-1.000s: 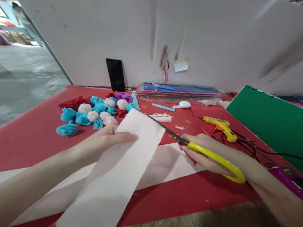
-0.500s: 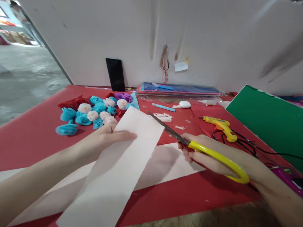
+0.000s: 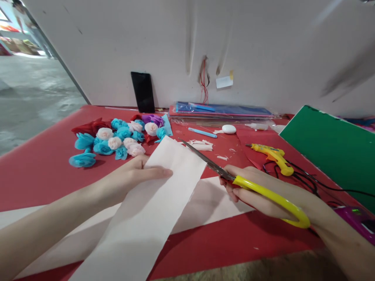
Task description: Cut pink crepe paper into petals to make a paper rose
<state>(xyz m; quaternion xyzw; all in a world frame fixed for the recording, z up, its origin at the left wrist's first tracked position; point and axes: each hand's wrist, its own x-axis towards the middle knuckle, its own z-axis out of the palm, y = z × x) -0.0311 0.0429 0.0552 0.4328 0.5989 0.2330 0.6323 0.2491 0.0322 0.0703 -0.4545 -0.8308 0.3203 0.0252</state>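
Observation:
My left hand (image 3: 143, 171) pinches a wide strip of white paper (image 3: 158, 195) near its upper end, thumb on top and the other fingers hidden beneath. In my right hand (image 3: 243, 183) is a pair of scissors (image 3: 269, 193) with yellow handles, its dark blades pointing up and left. The blades lie at the strip's upper right corner and look closed or nearly so. Under the held strip, another length of white paper (image 3: 211, 203) stretches across the red tabletop.
Blue, white, red and purple paper flowers (image 3: 114, 136) are heaped at the left. A black phone (image 3: 142, 92) leans on the wall. White scraps (image 3: 199, 145) and a blue pen (image 3: 202, 133) lie mid-table. A yellow glue gun (image 3: 274, 156) with black cord and a green board (image 3: 331, 144) are right.
My left hand and the white strip have shifted slightly right and down, toward the scissors. My right hand with the scissors has barely moved.

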